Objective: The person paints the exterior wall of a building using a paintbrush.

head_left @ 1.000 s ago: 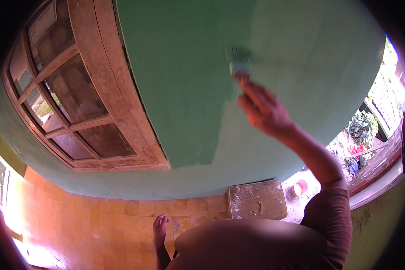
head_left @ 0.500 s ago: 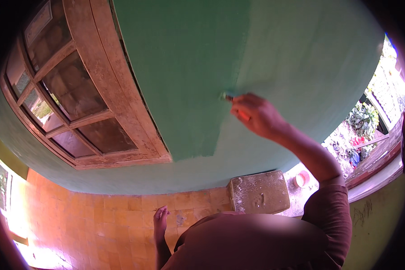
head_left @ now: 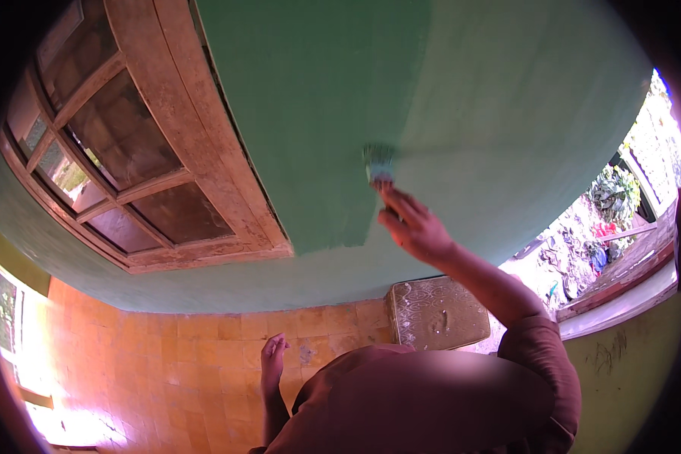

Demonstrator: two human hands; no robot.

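A flat paintbrush point(head_left: 378, 168) with a pale metal band is gripped by its handle in my right hand point(head_left: 418, 229). Its bristles point up and lie at the wall, inside the darker green paint area point(head_left: 318, 113) and close to where that meets the paler green wall point(head_left: 507, 98). My right arm reaches up and forward from the lower right. Low down, my left hand point(head_left: 274, 360) hangs away from the wall, above the tiled floor. Its fingers are curled in, and nothing shows in them.
A worn wooden window frame point(head_left: 204, 129) with glass panes borders the dark paint on the left. A brown patterned box-like block point(head_left: 439, 312) stands on the orange tiled floor point(head_left: 204, 356) against the wall. At the right, a bright opening point(head_left: 575, 242) shows plants outside.
The brush has turned from pointing left to bristles up, its broad side now showing. My right hand has moved slightly lower. The pink-rimmed bucket beside the block is now hidden behind my arm.
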